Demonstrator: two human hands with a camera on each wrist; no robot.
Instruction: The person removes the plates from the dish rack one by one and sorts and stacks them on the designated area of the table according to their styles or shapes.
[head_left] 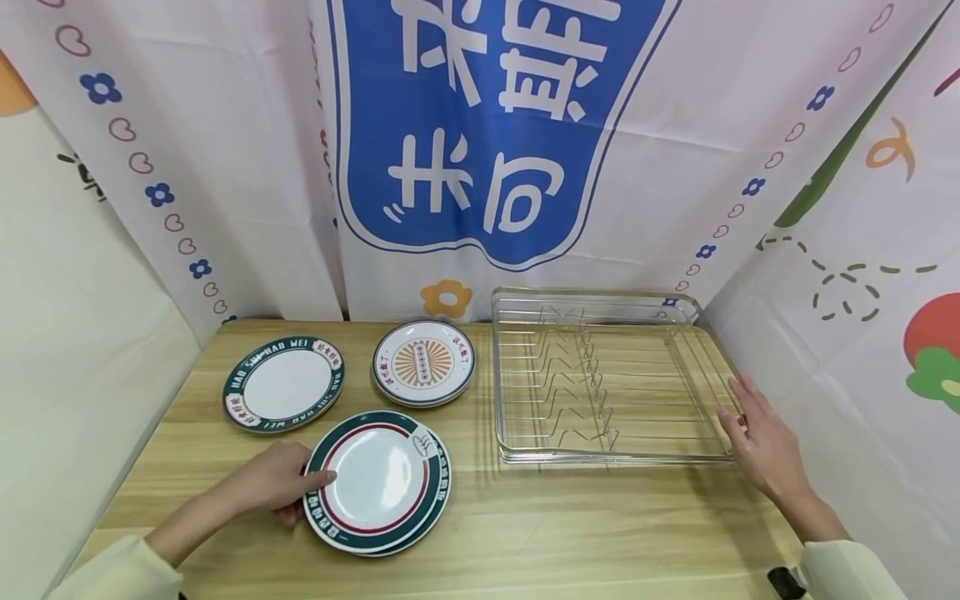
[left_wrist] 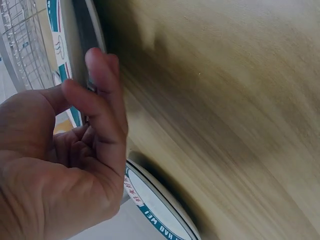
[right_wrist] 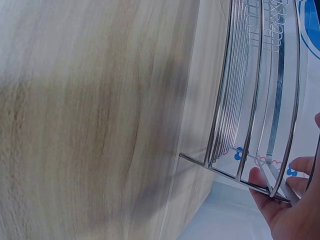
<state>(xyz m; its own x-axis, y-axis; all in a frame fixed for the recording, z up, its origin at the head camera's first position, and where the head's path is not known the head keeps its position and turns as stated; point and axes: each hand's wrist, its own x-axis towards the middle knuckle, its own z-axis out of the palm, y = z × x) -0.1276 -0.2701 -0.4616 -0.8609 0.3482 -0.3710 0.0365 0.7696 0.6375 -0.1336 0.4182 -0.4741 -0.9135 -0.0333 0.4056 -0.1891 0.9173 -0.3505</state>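
In the head view, two stacked plates [head_left: 378, 479] with green rims and a thin red ring lie slightly offset at the front left. My left hand [head_left: 273, 479] pinches their left edge, thumb over the top rim and fingers at the side and underneath. The left wrist view shows that hand [left_wrist: 85, 145] beside the plate edges [left_wrist: 65, 40], seen side-on. A silver wire dish rack [head_left: 551, 457] stands at the right. Against its right end rests my right hand [head_left: 768, 442], fingers extended. In the right wrist view, fingers [right_wrist: 302, 164] and thumb meet the rack's upper corner.
A green-rimmed oval plate [head_left: 288, 383] lies at the back left. Beside it sits a small stack of white plates [head_left: 423, 364] with an orange sunburst. Printed cloth [head_left: 480, 275] hangs behind the wooden table [head_left: 570, 533], and pale walls flank both sides.
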